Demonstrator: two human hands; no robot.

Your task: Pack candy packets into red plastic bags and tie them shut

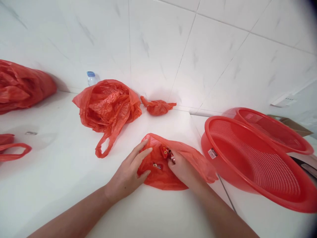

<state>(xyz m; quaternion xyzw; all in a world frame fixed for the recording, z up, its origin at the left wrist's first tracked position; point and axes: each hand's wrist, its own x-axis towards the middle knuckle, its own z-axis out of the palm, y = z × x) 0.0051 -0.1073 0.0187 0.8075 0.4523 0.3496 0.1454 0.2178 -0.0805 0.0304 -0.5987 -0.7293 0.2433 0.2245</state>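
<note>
A small red plastic bag lies flat on the white counter in front of me. My left hand rests on its left edge with fingers stretched out, pressing the plastic down. My right hand reaches into the bag's mouth, fingers curled around small red wrapped candies. Another small wrapped piece shows through the plastic between my hands.
A larger crumpled red bag and a knotted small red bag lie against the tiled wall. A bottle with a blue cap stands behind. More red bags lie at left. Two red perforated basins sit at right.
</note>
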